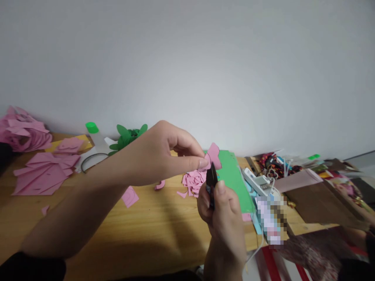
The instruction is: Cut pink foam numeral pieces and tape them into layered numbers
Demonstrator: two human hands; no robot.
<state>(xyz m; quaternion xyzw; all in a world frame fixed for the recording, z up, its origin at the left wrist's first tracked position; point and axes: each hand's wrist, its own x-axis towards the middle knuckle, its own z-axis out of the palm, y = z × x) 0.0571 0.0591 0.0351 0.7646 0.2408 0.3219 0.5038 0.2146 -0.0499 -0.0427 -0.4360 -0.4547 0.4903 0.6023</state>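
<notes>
Between the thumb and fingers of my left hand [178, 156] is a small curved piece of pink paper [215, 155], held up above the table. My right hand [224, 210] grips dark scissors [211, 181], their blades pointing up against the lower edge of the paper. Whether the blades are fully closed is hard to see. Below and behind the hands lies a heap of small pink paper pieces [193, 181]. A green sheet [234, 179] lies just right of that heap, partly hidden by my right hand.
Pink paper sheets [43, 173] and a pink pile [22, 130] lie at left, near a green-capped bottle [96, 136] and green paper leaves [129, 136]. A white power strip [258, 181] with a cable, brown cardboard [316, 203] and another person's arm [354, 203] are at right.
</notes>
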